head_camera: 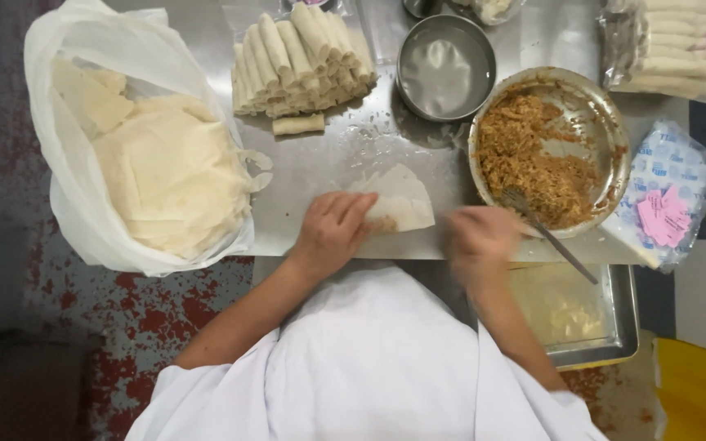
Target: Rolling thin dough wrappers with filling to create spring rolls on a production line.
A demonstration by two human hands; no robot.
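Observation:
My left hand [332, 229] lies flat on a pale thin wrapper [402, 200] spread on the steel table [320, 155], covering its left part. My right hand [480, 237] is blurred, just right of the wrapper and beside the rim of a round metal pan [610, 147] of brown shredded filling [533, 159]. A fork [545, 230] rests in the filling with its handle sticking out toward me, next to the right hand; whether the hand grips it is unclear.
A pile of rolled spring rolls [300, 61] lies at the back. A white plastic bag of wrapper sheets [145, 163] sits left. A metal bowl of water [444, 69], packed rolls [672, 45], a blue-white packet [672, 192] and a lower tray [582, 314] surround the spot.

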